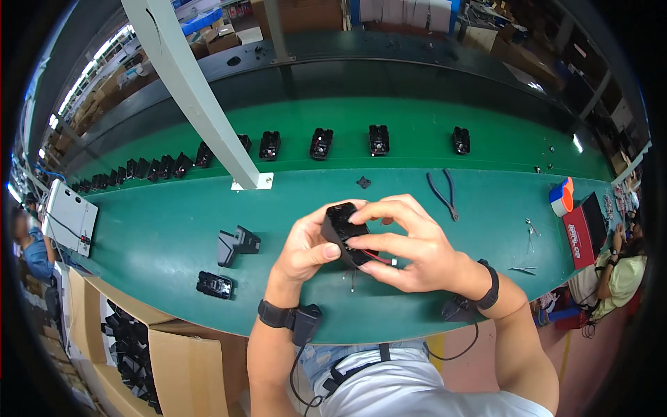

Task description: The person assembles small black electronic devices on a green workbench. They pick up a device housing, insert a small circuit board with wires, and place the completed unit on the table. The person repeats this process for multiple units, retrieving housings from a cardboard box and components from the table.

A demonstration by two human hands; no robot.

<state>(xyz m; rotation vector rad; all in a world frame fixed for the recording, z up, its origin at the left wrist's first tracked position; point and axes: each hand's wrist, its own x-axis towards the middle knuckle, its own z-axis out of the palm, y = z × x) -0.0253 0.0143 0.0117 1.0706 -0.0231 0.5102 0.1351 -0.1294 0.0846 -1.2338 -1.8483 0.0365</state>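
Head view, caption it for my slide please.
Left hand holding a black housing, right hand at its open side, above a green workbench.

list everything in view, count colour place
table: one, green, centre
belt: one, green, beyond table
belt shells: many, black, on belt
held shell: one, black, centre
wire: some, red, at held shell
loose shell: one, black, left
angled piece: count unclear, black, left
pliers: one, blue, right
tub: one, orange-blue, right
box: one, red, right
bits: several, silver, right
post: one, grey, upper left
machine: one, white, far left
carton: one, brown, lower left
people: two, blue/yellow tops, edges
straps: two, black, wrists
left grip: one, bare, centre
right grip: one, bare, centre
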